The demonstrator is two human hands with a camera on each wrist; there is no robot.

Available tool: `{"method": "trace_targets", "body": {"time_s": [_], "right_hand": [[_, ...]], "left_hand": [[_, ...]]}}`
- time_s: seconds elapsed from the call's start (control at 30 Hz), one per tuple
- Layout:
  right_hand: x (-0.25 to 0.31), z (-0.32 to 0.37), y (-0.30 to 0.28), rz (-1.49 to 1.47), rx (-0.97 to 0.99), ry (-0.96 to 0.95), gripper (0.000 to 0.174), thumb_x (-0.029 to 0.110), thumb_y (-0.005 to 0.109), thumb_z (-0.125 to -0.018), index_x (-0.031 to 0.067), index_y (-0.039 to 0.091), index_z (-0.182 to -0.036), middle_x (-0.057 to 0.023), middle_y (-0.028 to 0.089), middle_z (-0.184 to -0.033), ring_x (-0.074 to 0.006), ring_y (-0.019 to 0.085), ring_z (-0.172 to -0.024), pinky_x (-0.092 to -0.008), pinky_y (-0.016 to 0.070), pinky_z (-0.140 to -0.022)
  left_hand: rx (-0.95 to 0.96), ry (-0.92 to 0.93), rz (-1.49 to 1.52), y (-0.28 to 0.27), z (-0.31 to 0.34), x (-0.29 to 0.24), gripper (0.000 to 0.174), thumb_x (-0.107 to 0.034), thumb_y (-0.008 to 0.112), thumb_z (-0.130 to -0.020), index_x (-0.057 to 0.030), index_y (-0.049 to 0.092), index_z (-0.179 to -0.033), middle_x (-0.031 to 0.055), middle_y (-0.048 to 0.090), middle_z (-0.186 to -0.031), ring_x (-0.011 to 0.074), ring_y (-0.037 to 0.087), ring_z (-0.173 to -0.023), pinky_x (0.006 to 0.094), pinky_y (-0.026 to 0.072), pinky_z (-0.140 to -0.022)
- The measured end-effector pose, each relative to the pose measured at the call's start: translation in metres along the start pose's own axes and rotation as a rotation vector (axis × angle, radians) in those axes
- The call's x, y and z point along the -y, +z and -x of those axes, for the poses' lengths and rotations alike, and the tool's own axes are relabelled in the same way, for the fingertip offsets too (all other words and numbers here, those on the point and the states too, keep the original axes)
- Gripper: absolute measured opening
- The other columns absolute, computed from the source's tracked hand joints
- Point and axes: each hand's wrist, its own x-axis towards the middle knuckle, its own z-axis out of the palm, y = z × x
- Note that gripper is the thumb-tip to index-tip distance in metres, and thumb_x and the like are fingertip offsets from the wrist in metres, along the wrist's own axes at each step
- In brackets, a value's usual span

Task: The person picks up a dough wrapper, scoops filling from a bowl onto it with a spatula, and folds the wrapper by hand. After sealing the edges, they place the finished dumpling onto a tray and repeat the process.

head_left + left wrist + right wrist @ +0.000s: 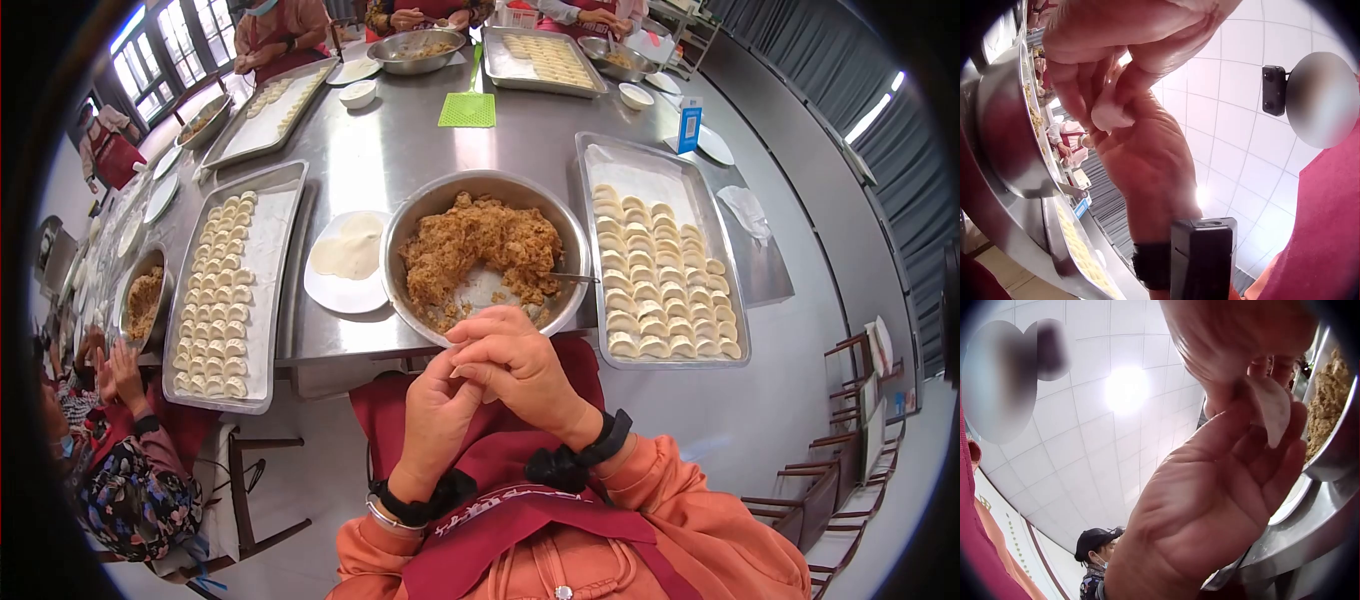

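Both hands meet just in front of the steel bowl point(397, 305) and pinch a pale half-moon dumpling point(1274, 414) between them. My left hand point(440, 398) holds it from the left with thumb and fingers. On the other side, my right hand point(520, 365) presses the dough edge with bent fingers. Mostly covered by the fingers in the head view, the dumpling point(1110, 115) shows its white dough in both wrist views. Brown minced filling point(480, 240) lies in the bowl, with a metal utensil handle point(573, 277) over its right rim.
Left of the bowl, round wrappers point(348, 247) lie on a white plate point(343, 295). Trays with rows of dumplings flank it: a left tray point(262, 230) and a right tray point(700, 180). A green flyswatter point(467, 110) lies farther back. Other people work around the table.
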Motion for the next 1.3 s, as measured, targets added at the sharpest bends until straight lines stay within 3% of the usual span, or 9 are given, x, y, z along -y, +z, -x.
{"method": "trace_targets", "body": {"time_s": [0.17, 0.27, 0.37, 0.57, 0.67, 0.9, 0.97, 1.07, 1.3], "right_hand": [[0.008, -0.002, 0.007, -0.05, -0.138, 0.072, 0.009, 0.005, 0.064, -0.073, 0.0039, 0.065, -0.082, -0.006, 0.063, -0.099, -0.0253, 0.052, -0.099, -0.0354, 0.0408, -0.088], [-0.002, 0.003, 0.004, -0.062, -0.078, 0.01, 0.012, 0.006, 0.064, -0.072, 0.003, 0.065, -0.084, -0.0072, 0.063, -0.1, -0.0265, 0.053, -0.099, -0.0359, 0.0415, -0.087], [0.001, 0.002, 0.002, -0.007, -0.001, -0.004, 0.013, 0.005, 0.064, -0.075, 0.0041, 0.065, -0.088, -0.0065, 0.064, -0.099, -0.0252, 0.053, -0.102, -0.0353, 0.0414, -0.089], [0.01, 0.001, 0.005, -0.019, -0.129, 0.06, 0.014, 0.004, 0.063, -0.073, 0.0037, 0.064, -0.086, -0.0063, 0.063, -0.097, -0.0256, 0.054, -0.097, -0.0352, 0.043, -0.086], [0.0, 0.004, 0.002, -0.043, -0.073, -0.022, 0.015, 0.003, 0.063, -0.072, 0.0029, 0.064, -0.087, -0.0063, 0.063, -0.097, -0.0257, 0.054, -0.097, -0.0353, 0.0431, -0.086], [0.005, 0.005, 0.002, -0.09, -0.082, 0.014, 0.016, 0.003, 0.062, -0.074, 0.003, 0.064, -0.09, -0.0066, 0.063, -0.098, -0.0264, 0.055, -0.099, -0.0365, 0.0425, -0.088], [0.01, 0.002, 0.005, -0.088, -0.179, 0.061, 0.014, 0.003, 0.061, -0.076, 0.0029, 0.064, -0.089, -0.0074, 0.063, -0.099, -0.0273, 0.055, -0.101, -0.0363, 0.0424, -0.089], [-0.001, 0.006, 0.002, -0.032, -0.097, -0.036, 0.015, 0.003, 0.06, -0.077, 0.0027, 0.064, -0.091, -0.0082, 0.063, -0.101, -0.0283, 0.054, -0.104, -0.0366, 0.0417, -0.091], [0.004, 0.005, 0.001, -0.065, -0.1, -0.009, 0.02, 0.006, 0.06, -0.078, 0.003, 0.064, -0.097, -0.0094, 0.062, -0.106, -0.0309, 0.052, -0.107, -0.0385, 0.04, -0.093]], "left_hand": [[0.07, -0.02, -0.047, -0.003, -0.001, -0.001, 0.03, -0.01, 0.056, -0.09, 0.001, 0.051, -0.118, 0.0044, 0.057, -0.105, 0.0089, 0.055, -0.089, 0.0219, 0.0468, -0.077], [0.042, 0.038, 0.023, 0.001, -0.001, -0.002, 0.03, -0.011, 0.056, -0.09, 0.0009, 0.051, -0.117, 0.0042, 0.057, -0.106, 0.0095, 0.055, -0.094, 0.0219, 0.0462, -0.081], [0.024, 0.021, -0.06, 0.001, 0.0, -0.003, 0.03, -0.003, 0.053, -0.088, 0.0003, 0.051, -0.117, 0.0042, 0.058, -0.106, 0.0099, 0.054, -0.096, 0.0226, 0.0458, -0.082], [0.059, -0.017, 0.062, 0.003, -0.002, -0.004, 0.034, -0.004, 0.054, -0.088, -0.0002, 0.048, -0.122, 0.0048, 0.057, -0.11, 0.0112, 0.054, -0.1, 0.0227, 0.0454, -0.084], [0.014, -0.016, 0.191, 0.006, -0.002, -0.003, 0.036, -0.005, 0.055, -0.089, 0.0004, 0.046, -0.123, 0.0053, 0.055, -0.114, 0.0116, 0.053, -0.103, 0.0232, 0.0455, -0.085], [0.076, -0.023, 0.277, 0.001, -0.002, 0.003, 0.038, -0.005, 0.055, -0.089, 0.0, 0.043, -0.125, 0.007, 0.053, -0.117, 0.0138, 0.053, -0.106, 0.0268, 0.0456, -0.09], [0.089, -0.03, 0.336, 0.002, -0.002, 0.002, 0.038, -0.005, 0.054, -0.09, -0.0002, 0.043, -0.125, 0.0072, 0.053, -0.117, 0.0147, 0.053, -0.106, 0.0279, 0.0457, -0.091], [0.065, -0.048, 0.432, 0.006, -0.003, -0.002, 0.045, -0.009, 0.057, -0.088, -0.0029, 0.04, -0.129, 0.0077, 0.054, -0.116, 0.0172, 0.055, -0.105, 0.0321, 0.046, -0.089], [0.049, -0.094, 0.452, 0.006, -0.002, -0.002, 0.047, -0.01, 0.058, -0.087, -0.0031, 0.039, -0.128, 0.0066, 0.054, -0.114, 0.017, 0.055, -0.103, 0.0325, 0.0459, -0.089]]}}
